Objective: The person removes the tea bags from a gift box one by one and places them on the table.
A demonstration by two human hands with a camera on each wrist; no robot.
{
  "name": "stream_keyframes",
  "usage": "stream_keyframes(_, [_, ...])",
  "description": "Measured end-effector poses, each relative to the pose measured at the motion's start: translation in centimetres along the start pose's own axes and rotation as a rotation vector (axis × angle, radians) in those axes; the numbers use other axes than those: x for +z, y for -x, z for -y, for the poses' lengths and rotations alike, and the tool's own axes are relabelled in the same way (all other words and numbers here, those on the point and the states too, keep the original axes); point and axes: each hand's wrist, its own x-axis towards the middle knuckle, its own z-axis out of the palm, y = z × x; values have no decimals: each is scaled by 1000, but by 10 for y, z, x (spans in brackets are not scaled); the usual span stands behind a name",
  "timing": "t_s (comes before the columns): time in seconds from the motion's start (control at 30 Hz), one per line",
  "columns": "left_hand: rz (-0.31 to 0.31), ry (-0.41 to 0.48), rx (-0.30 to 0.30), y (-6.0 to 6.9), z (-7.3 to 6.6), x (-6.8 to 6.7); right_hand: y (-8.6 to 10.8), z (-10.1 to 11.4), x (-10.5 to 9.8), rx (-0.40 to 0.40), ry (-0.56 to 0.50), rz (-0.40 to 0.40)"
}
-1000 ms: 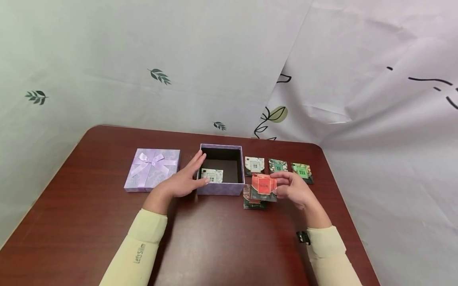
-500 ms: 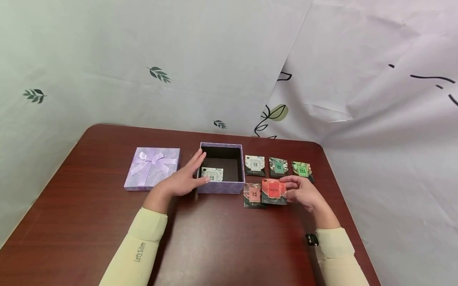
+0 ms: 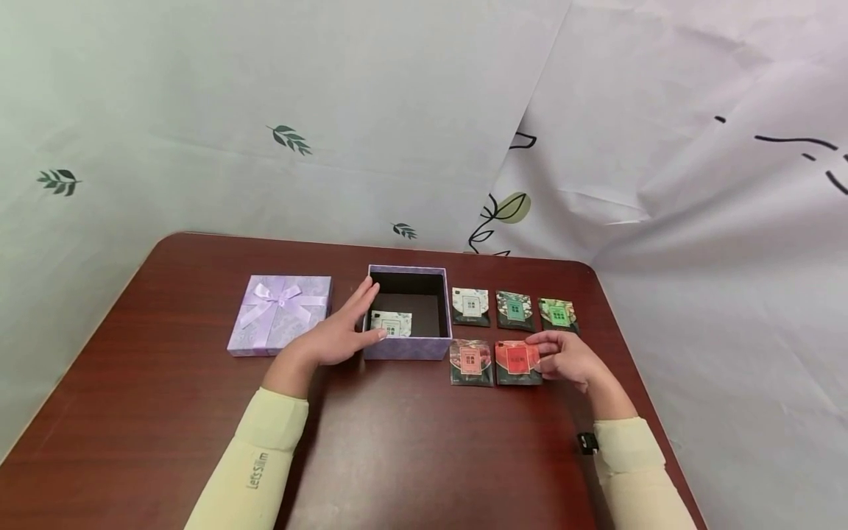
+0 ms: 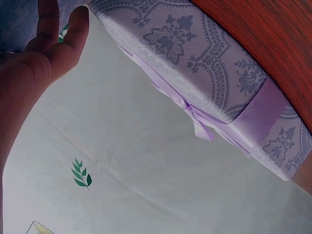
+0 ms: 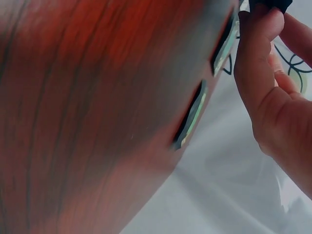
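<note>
My right hand pinches the right edge of a red and dark sachet, which lies level with a pinkish-red sachet to its left. Seen from the right wrist, thumb and finger meet on a dark edge at the top. With fingers extended, my left hand rests against the left side of an uncovered purple box, its thumb at the front rim. Inside the box, at the front left, lies a whitish sachet. The left wrist view shows that hand only partly.
Behind the red sachets lie a white sachet, a dark green one and a bright green one in a row. A purple lid with a ribbon bow sits left of the box. A pale printed curtain hangs behind the table.
My right hand has moved right and slightly toward me with the red sachet, from overlapping the pinkish-red sachet to beside it. The left hand has stayed at the box.
</note>
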Motion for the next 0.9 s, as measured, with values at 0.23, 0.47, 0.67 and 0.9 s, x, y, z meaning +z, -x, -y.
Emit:
stream_keyframes(0.23, [-2, 8, 17, 0, 1, 1, -6, -3, 0, 33, 87, -20])
stream_keyframes(0.47, [-3, 10, 22, 0, 1, 1, -11, -5, 3, 30, 224, -57])
stream_keyframes(0.67, [-6, 1, 28, 0, 2, 2, -10, -4, 6, 34, 259, -74])
stream_keyframes(0.9, [-9, 3, 29, 0, 2, 2, -10, -7, 8, 53, 289, -106])
